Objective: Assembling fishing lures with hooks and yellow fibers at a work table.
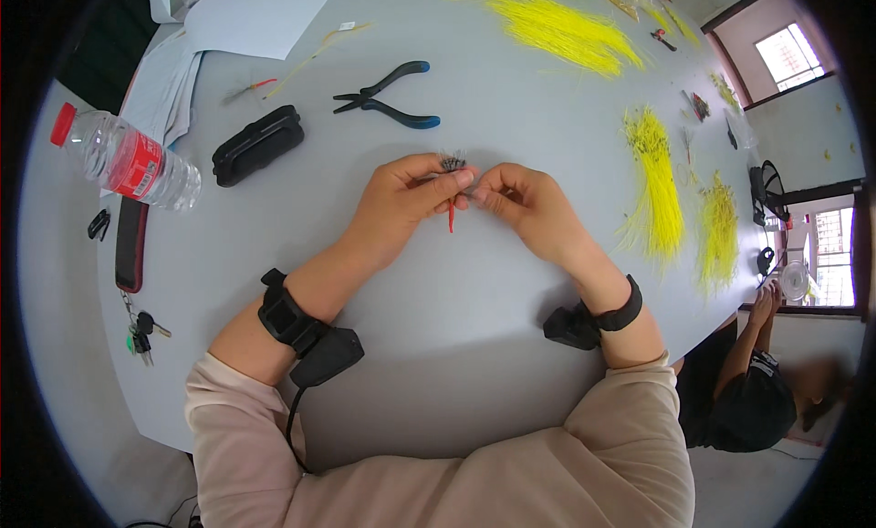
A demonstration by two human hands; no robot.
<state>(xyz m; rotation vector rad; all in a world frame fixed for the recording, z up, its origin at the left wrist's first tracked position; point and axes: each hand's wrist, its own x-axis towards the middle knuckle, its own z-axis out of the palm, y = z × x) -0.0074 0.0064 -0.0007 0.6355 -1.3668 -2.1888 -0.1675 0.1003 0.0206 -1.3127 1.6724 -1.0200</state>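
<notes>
In front of me, above the middle of the table, my left hand pinches a small bundle of thin strands between thumb and fingers. Its top is dark and bristly, and a red stem hangs out below my fingers. Close against it on the right, my right hand is closed, thumb and fingertips pressed together beside the bundle. Whatever those fingertips pinch is too small to make out. A pair of pliers with black and blue handles lies spread just beyond my hands.
Left are a black case, a water bottle, keys and paper sheets. Bunches of yellow strands lie at the back, more yellow strands at the right. Another person sits at the right edge.
</notes>
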